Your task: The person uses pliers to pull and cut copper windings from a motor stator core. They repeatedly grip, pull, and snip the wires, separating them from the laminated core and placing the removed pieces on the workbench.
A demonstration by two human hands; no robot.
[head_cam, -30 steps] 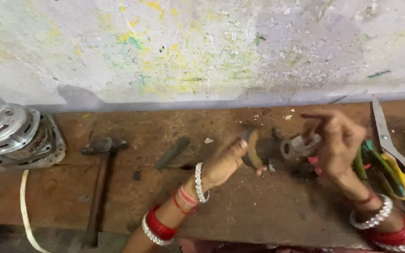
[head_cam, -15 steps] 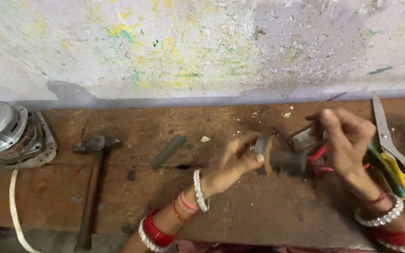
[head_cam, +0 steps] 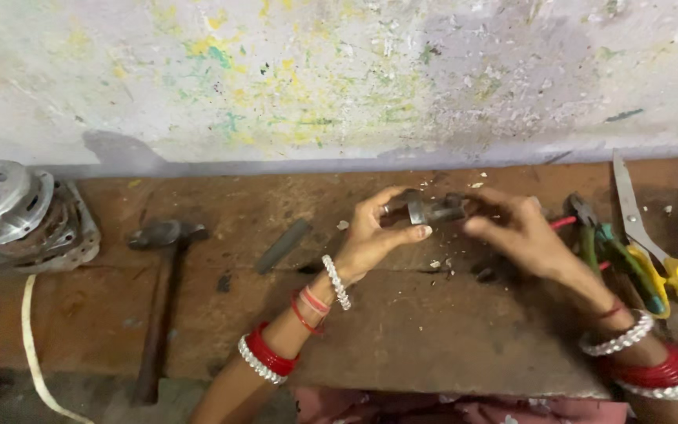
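Note:
Both of my hands hold one small grey metal part (head_cam: pixel 435 209) above a worn wooden bench (head_cam: pixel 402 338). My left hand (head_cam: pixel 378 232) pinches its left end between thumb and fingers. My right hand (head_cam: pixel 521 233) grips its right end, with fingers curled over it. Red and white bangles ring both wrists. The part's far side is hidden behind my fingers.
A hammer (head_cam: pixel 162 271) lies left of my hands, a dark flat metal bar (head_cam: pixel 282 246) beside it. A round metal motor housing (head_cam: pixel 13 216) with a white cord (head_cam: pixel 31 353) sits far left. Pliers (head_cam: pixel 606 247) and yellow-handled scissors (head_cam: pixel 653 235) lie at right. A paint-flecked wall (head_cam: pixel 339 78) backs the bench.
My hands have come closer together and lifted slightly toward the wall. The metal part, held mostly by my right hand a second ago, is now gripped by both.

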